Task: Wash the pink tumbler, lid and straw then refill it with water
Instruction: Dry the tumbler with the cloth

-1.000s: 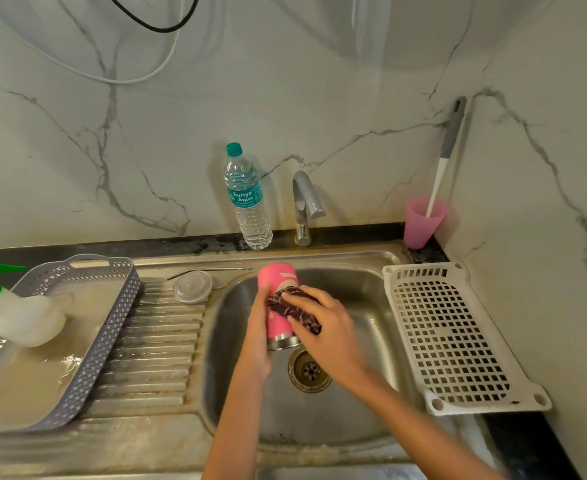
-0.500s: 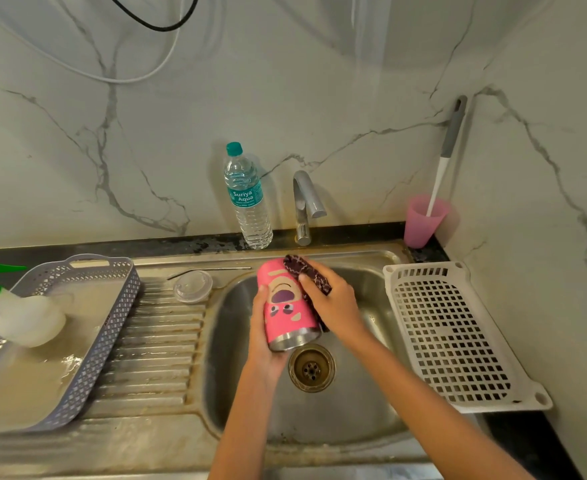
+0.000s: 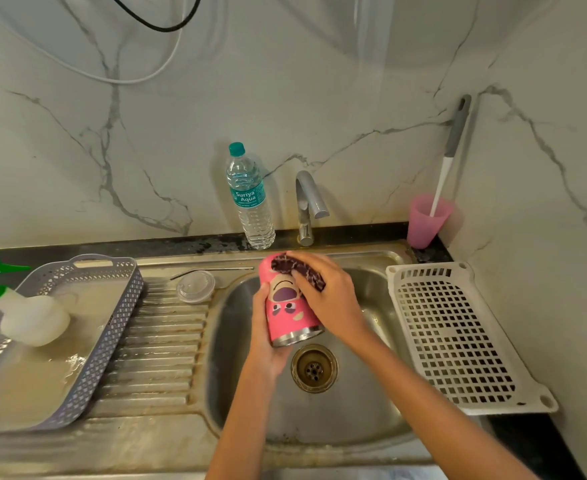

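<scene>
Pink metal tumbler, printed with a cartoon face, is held tilted over the steel sink, its bare steel end lowest and just above the drain. The left-hand grip wraps the tumbler's lower side from beneath, fingers curled round the body. The right-hand grip pinches a dark maroon scrub pad and presses it against the tumbler's upper end, the end nearest the wall.

To the left of the bowl, the clear lid lies on the ribbed draining board, with the thin metal straw just behind it; neither is being handled. A capped water bottle stands on the bench beside the tap, and no water can be seen running. Further out are a white slotted tray on the right, a pink cup holding a brush in the corner, and a grey basket with a spray bottle on the left.

As I judge it, the wash is at an early stage: the tumbler's outside is being scrubbed. Whether the lid and straw are clean cannot be told. Rinsing and refilling are not yet done.
</scene>
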`<state>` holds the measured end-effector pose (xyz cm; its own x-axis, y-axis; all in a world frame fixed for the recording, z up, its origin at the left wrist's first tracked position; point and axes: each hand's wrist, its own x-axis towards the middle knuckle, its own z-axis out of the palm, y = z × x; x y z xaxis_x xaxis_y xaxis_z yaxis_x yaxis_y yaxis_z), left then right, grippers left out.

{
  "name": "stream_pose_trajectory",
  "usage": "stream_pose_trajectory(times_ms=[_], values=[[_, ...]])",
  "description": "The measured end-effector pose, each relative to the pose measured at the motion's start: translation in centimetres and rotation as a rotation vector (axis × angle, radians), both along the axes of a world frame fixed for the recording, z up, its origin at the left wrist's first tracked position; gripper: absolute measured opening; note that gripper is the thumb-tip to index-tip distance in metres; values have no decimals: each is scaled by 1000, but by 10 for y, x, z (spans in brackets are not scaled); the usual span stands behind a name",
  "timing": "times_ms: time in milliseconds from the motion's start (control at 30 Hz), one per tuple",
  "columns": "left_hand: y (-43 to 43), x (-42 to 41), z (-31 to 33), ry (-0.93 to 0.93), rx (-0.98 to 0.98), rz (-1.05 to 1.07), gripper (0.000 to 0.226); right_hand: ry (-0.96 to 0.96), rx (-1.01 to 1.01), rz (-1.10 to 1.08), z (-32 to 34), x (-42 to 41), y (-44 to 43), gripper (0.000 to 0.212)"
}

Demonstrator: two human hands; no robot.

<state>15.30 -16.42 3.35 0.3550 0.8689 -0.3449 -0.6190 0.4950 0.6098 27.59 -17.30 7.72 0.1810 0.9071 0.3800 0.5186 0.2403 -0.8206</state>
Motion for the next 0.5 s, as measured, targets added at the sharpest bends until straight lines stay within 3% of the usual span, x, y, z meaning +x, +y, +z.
stream_pose_trajectory(times_ms=[200,367,500], values=[[0,4,-2,14,0,95,56,281,-259,-4,-4,2,5,32],[11,-5,-1,82,3,211,77,164,-247,-36,-25,-5,-25,24],[6,-9,-6,280,71,120,60,146,-173,-73,-32,-6,-27,27]])
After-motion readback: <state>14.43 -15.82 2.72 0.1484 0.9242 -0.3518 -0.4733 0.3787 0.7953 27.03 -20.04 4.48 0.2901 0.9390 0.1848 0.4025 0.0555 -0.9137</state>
